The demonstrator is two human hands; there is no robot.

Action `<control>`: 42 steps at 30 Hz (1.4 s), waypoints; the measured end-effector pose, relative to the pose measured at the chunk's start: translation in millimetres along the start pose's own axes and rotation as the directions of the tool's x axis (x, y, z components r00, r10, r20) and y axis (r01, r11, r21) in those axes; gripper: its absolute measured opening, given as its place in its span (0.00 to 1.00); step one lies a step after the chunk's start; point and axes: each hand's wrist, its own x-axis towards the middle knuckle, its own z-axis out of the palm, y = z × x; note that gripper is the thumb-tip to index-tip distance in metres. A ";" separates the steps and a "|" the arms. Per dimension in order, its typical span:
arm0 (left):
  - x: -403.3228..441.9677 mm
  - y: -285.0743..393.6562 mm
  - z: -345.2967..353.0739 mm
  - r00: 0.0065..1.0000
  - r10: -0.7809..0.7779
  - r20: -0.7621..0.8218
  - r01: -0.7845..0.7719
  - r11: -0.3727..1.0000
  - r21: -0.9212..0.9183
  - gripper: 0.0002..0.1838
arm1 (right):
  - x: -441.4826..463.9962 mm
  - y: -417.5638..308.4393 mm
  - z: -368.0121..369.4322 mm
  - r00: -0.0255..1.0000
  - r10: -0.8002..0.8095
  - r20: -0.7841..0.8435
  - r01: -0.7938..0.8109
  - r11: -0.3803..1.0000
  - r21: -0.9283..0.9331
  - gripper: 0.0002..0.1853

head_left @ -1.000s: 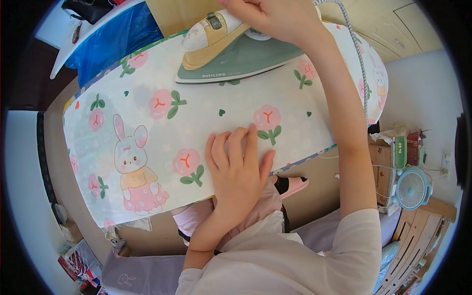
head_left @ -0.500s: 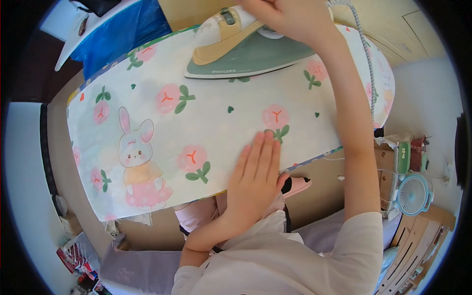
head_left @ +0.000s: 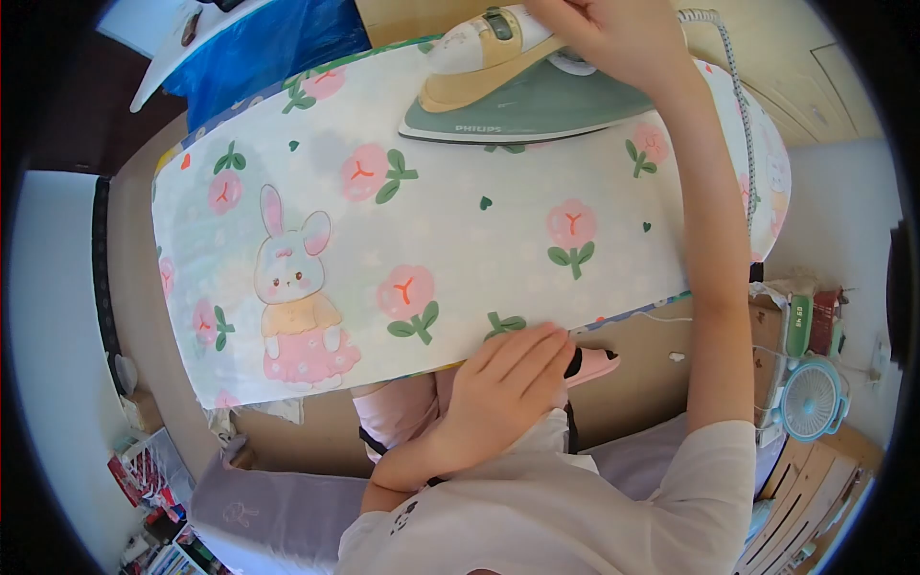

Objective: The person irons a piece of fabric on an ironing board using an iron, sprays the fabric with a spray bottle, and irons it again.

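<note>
My right hand (head_left: 618, 38) is closed around the handle of a green, white and beige steam iron (head_left: 527, 101), at the far side of the ironing board; the top of the hand is cut off by the frame. The iron rests on white fabric (head_left: 460, 240) printed with pink flowers, green leaves and a rabbit. At the fabric's near edge lies my left hand (head_left: 508, 388), fingers stretched out and side by side, fingertips over the edge and holding nothing. The fabric spreads over the board and looks mostly smooth.
The iron's braided cord (head_left: 743, 125) runs down the right side. Blue plastic (head_left: 278, 67) hangs off a white surface at the upper left. A small blue fan (head_left: 810, 398) and a green digital clock (head_left: 797, 326) stand at the right. Behind my body is a grey padded seat (head_left: 287, 508).
My left hand has slid back toward my body, from on the fabric to its near edge. The iron keeps about the same place on the fabric; the whole view has shifted slightly.
</note>
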 end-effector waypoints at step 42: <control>33.8 -13.9 -6.6 1.000 0.025 0.009 -0.027 0.942 0.336 0.16 | 1.5 -1.0 -3.3 0.995 0.020 0.095 -0.024 0.999 0.040 0.31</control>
